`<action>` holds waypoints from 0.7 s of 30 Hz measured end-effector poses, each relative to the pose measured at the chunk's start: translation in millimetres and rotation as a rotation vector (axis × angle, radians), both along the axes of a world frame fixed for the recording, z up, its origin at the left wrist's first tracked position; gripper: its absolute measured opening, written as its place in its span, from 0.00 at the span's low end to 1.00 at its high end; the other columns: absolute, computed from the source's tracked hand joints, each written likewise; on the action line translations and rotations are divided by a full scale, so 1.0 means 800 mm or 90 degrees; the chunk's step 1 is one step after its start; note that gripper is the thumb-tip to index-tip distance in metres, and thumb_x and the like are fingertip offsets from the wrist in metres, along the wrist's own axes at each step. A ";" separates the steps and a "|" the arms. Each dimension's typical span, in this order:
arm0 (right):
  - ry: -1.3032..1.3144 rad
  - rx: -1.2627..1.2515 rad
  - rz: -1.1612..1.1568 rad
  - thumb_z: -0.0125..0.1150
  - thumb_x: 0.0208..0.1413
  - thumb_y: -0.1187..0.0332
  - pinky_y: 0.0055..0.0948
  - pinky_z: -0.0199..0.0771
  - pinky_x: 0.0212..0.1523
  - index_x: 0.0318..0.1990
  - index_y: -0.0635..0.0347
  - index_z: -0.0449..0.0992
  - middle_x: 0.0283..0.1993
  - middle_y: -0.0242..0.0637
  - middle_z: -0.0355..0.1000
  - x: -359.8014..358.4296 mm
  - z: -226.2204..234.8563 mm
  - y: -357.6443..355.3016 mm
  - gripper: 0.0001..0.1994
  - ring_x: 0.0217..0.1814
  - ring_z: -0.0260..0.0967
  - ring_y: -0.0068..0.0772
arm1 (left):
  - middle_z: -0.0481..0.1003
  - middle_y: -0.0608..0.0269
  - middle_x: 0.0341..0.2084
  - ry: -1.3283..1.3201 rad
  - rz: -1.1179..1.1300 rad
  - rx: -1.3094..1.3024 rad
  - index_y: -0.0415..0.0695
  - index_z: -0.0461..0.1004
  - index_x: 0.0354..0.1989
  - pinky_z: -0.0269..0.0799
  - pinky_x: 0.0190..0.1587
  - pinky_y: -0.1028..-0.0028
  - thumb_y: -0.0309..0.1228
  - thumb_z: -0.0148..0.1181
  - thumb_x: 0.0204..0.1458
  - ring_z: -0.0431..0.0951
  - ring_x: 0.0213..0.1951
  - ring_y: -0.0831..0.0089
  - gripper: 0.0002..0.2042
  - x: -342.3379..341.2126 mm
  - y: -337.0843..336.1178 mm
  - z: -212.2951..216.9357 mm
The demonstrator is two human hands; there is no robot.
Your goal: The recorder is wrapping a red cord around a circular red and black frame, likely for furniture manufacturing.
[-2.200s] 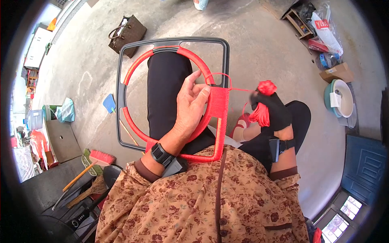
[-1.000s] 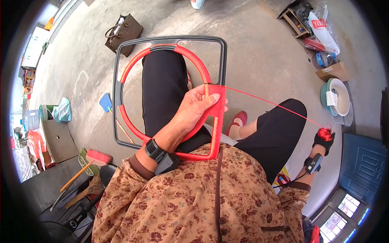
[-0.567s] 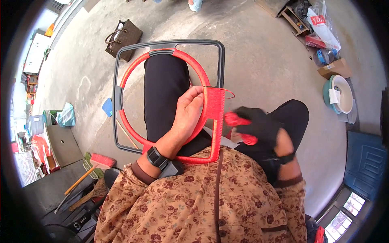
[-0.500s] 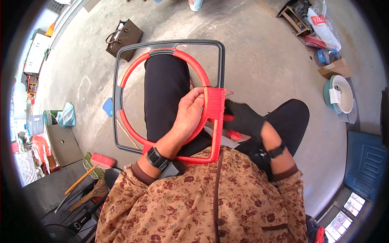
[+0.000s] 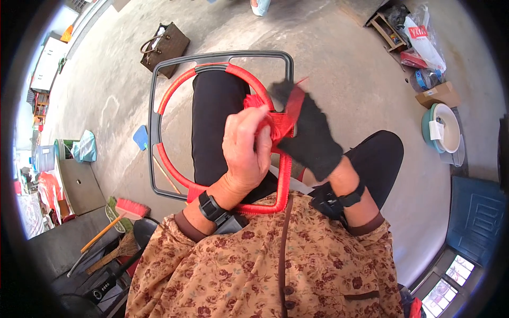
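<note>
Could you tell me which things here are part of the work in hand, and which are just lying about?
In hand: left hand, gloved right hand, red cord, grey frame.
Lying about: brown handbag, broom, basin, cardboard box.

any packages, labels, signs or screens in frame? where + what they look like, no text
Clear plastic bag: upper right by a low wooden rack, crumpled, with a red-and-white printed patch.
Cardboard box: right side on the floor, just above the basins, small, brown, rectangular.
White tag: on the rim of the stacked green and white basins, small, rectangular.
Wristwatch: on the left wrist, black; its face is too small to tell.
No signs.
</note>
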State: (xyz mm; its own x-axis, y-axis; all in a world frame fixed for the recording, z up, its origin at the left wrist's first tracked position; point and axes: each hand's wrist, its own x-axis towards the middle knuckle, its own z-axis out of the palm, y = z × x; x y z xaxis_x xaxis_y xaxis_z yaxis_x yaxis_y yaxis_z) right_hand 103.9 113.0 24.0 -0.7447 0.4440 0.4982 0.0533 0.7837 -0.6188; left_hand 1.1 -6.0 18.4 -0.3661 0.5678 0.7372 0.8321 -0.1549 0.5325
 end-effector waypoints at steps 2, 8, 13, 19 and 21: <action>0.052 0.040 0.045 0.66 0.43 0.73 0.36 0.65 0.58 0.49 0.60 0.72 0.52 0.39 0.71 -0.009 -0.003 -0.008 0.21 0.55 0.67 0.38 | 0.70 0.50 0.43 -0.104 -0.029 0.005 0.33 0.67 0.49 0.69 0.46 0.69 0.17 0.48 0.53 0.73 0.41 0.64 0.14 0.005 -0.004 -0.002; 0.233 -0.540 -0.156 0.55 0.50 0.80 0.26 0.72 0.43 0.42 0.61 0.71 0.37 0.30 0.71 0.040 0.023 0.026 0.11 0.39 0.69 0.23 | 0.72 0.63 0.40 -0.563 -0.083 -0.133 0.36 0.65 0.51 0.69 0.43 0.80 0.26 0.49 0.60 0.71 0.40 0.81 0.12 0.000 0.006 -0.026; -0.318 0.042 -0.327 0.65 0.43 0.68 0.33 0.74 0.40 0.45 0.56 0.73 0.40 0.44 0.75 0.149 -0.003 0.109 0.18 0.40 0.75 0.43 | 0.75 0.62 0.36 -0.787 -0.144 -0.154 0.33 0.65 0.50 0.71 0.42 0.79 0.25 0.50 0.60 0.74 0.38 0.81 0.12 -0.004 0.009 -0.033; -0.127 -0.235 -0.366 0.57 0.56 0.65 0.29 0.74 0.37 0.49 0.59 0.72 0.36 0.34 0.74 0.266 -0.006 0.134 0.14 0.35 0.73 0.28 | 0.75 0.66 0.36 -0.831 -0.152 -0.153 0.35 0.65 0.50 0.70 0.38 0.83 0.26 0.50 0.61 0.74 0.35 0.83 0.12 -0.006 0.007 -0.031; -0.112 -0.312 -0.325 0.56 0.56 0.65 0.29 0.73 0.38 0.49 0.60 0.72 0.36 0.34 0.74 0.286 0.002 0.119 0.15 0.36 0.73 0.29 | 0.75 0.60 0.35 -0.807 -0.143 -0.112 0.33 0.65 0.49 0.71 0.40 0.80 0.25 0.51 0.60 0.74 0.37 0.81 0.12 -0.002 0.012 -0.024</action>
